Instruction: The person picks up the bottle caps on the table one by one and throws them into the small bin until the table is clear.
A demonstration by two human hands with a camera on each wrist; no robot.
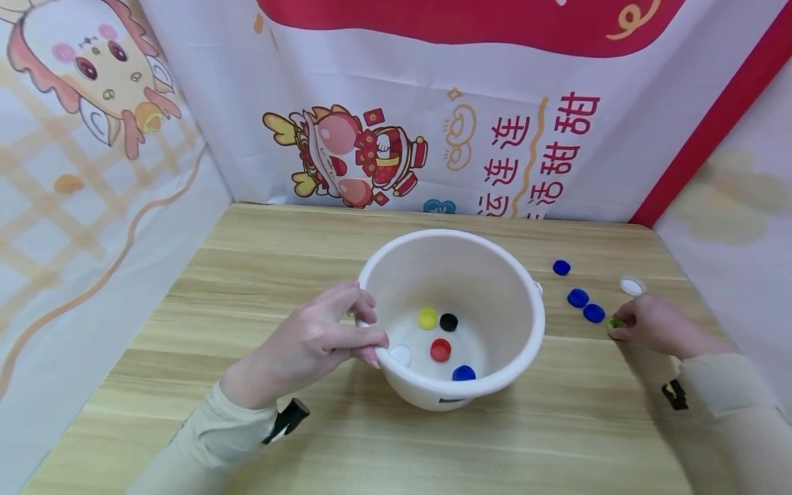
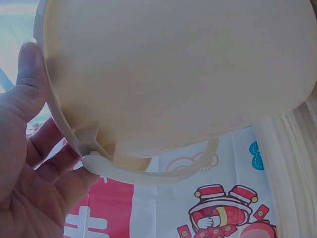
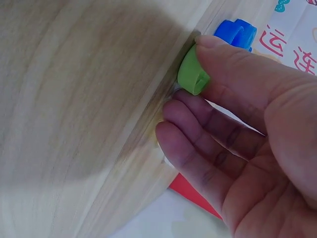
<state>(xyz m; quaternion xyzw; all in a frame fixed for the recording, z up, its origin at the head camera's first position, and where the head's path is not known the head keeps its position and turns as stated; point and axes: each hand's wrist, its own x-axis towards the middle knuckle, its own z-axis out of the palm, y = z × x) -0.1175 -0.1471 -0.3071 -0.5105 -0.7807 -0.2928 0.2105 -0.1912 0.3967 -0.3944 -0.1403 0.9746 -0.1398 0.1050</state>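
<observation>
A white bucket (image 1: 458, 254) stands on the wooden table, holding a yellow cap (image 1: 427, 318), a black cap (image 1: 448, 322), a red cap (image 1: 441, 350), a white cap (image 1: 401, 355) and a blue cap (image 1: 463, 373). My left hand (image 1: 315, 337) grips its rim at the left; the left wrist view shows thumb and fingers around the rim (image 2: 54, 106) beside the handle (image 2: 143, 174). At the right, my right hand (image 1: 665, 326) pinches a green cap (image 3: 192, 72) at the table surface.
Right of the bucket lie three blue caps (image 1: 561, 267), two of them side by side near the green one. A white cap (image 1: 632, 286) lies just behind my right hand. A printed cloth (image 1: 445, 137) hangs along the table's back edge.
</observation>
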